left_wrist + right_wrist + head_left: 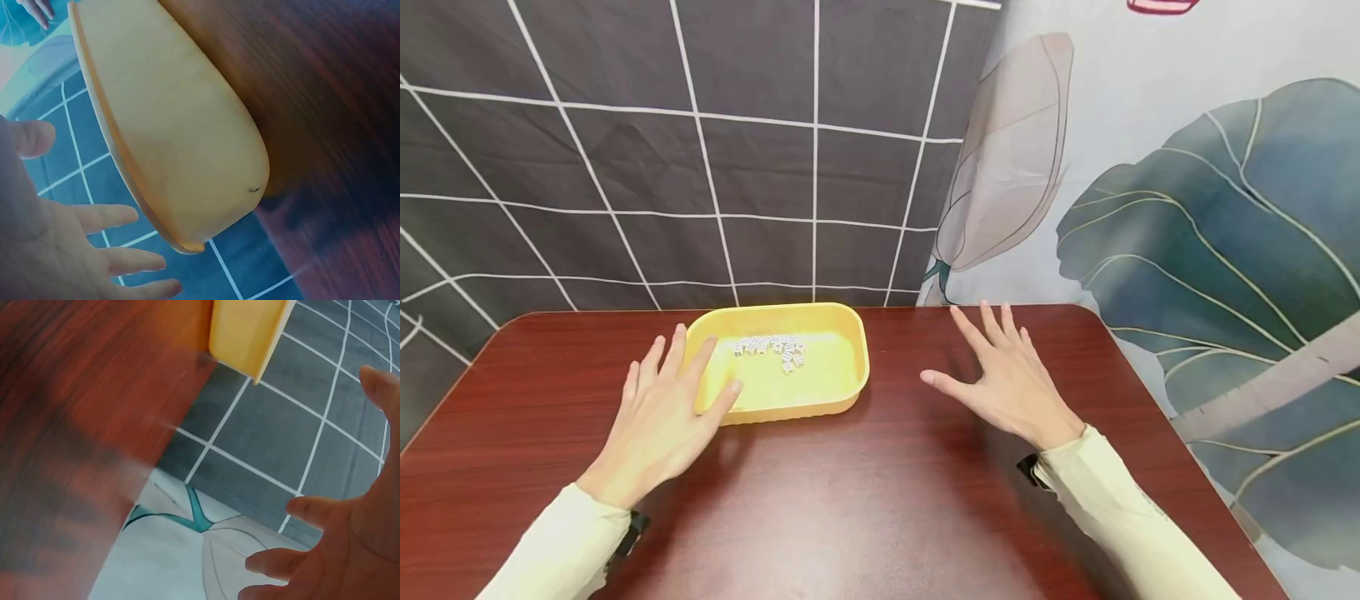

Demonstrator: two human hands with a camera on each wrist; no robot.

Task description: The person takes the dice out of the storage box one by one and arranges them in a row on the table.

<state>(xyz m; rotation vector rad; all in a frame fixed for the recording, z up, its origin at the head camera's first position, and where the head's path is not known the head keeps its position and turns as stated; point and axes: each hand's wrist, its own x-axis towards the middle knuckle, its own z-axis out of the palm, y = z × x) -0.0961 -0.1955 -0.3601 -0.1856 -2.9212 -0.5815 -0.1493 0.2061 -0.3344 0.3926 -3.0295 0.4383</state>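
A shallow yellow tray [797, 410] stands near the back of the table, left of the middle. Inside it lies a loose cluster of several small white dice [767, 343]. My left hand [658, 417] is at the tray's left end, fingers spread and thumb overlapping the near rim in the head view. The left wrist view shows that hand [69, 244] beside the yellow wall [175, 125], holding nothing. My right hand [1011, 383] hovers over the table to the right of the tray, fingers spread, with nothing in it. It also appears at the edge of the right wrist view.
The dark red wooden table [880, 492] has rounded back corners. A grey cloth with white grid lines [760, 167] hangs behind it. To the right hangs a white cloth with a large leaf print [1225, 250], close along the table's right edge.
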